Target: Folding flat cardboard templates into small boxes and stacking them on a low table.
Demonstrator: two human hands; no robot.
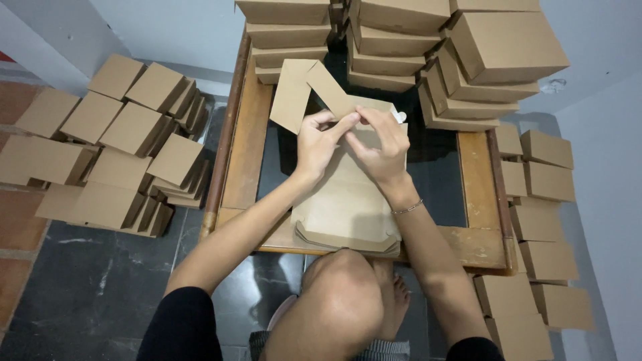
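While the floor [87, 294] takes up most of the view, dark stone slabs with a strip of red tile at the far left, the work sits on a low wooden table [249, 144] with a dark glass inset. Left of the table: a sprawl of folded brown boxes [127, 127] on the floor, several layers deep. Back of the table: taller stacks of finished boxes [401, 47], leaning a bit at the right end. Right of the table, along the pale wall: a column of more boxes [545, 230] running down toward the near edge.

Centre of the table: a stack of flat cardboard blanks [344, 207], near end overhanging the table edge just above the person's bent knee [344, 294]. Top blank is partly folded; one long flap [297, 90] stands up and angles left toward the back stacks.

Left hand [319, 144] is pinching the fold at the far end of the top blank, thumb and fingers closed on cardboard. Right hand [381, 144] is right beside it, fingertips touching the left's, also closed on the same fold edge. Thin bracelet [408, 208] on the right wrist. Both forearms bare, dark sleeves at the bottom edge.
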